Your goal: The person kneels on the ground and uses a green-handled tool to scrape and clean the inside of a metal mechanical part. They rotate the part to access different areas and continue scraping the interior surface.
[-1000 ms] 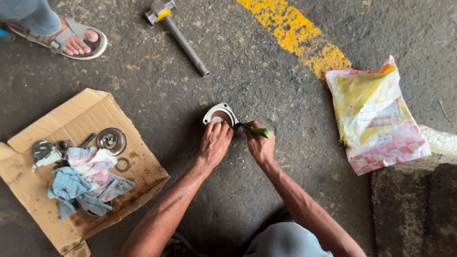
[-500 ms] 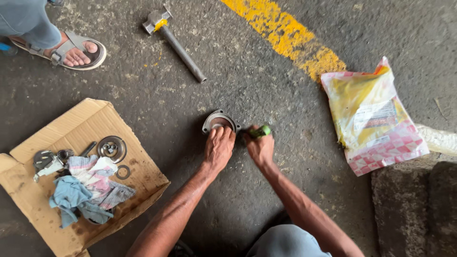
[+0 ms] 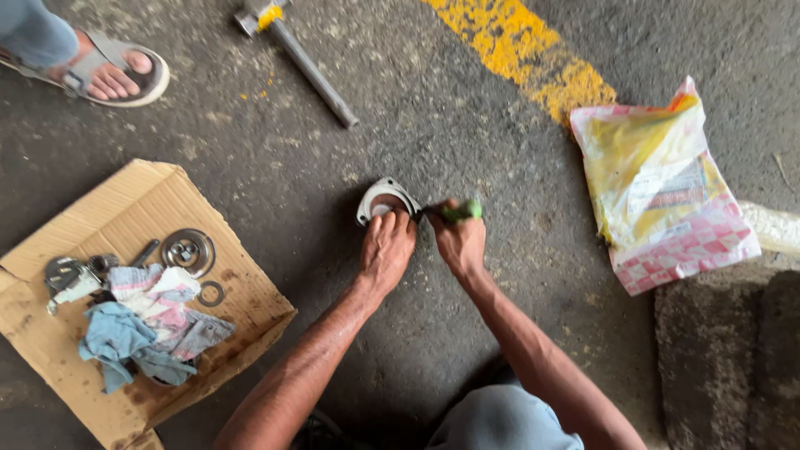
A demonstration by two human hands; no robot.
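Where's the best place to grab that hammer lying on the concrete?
Grip the hammer on its long grey shaft near the free lower end, coming straight down from above. It lies flat, with bare floor on both sides of the shaft, and its heavy head points toward the top edge.

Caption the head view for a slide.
Left hand steadies a metal housing on concrete; right hand grips a green-handled tool.

left hand slid lower on metal flange, uncovering more of its ring

Bare forearms, light grey trousers
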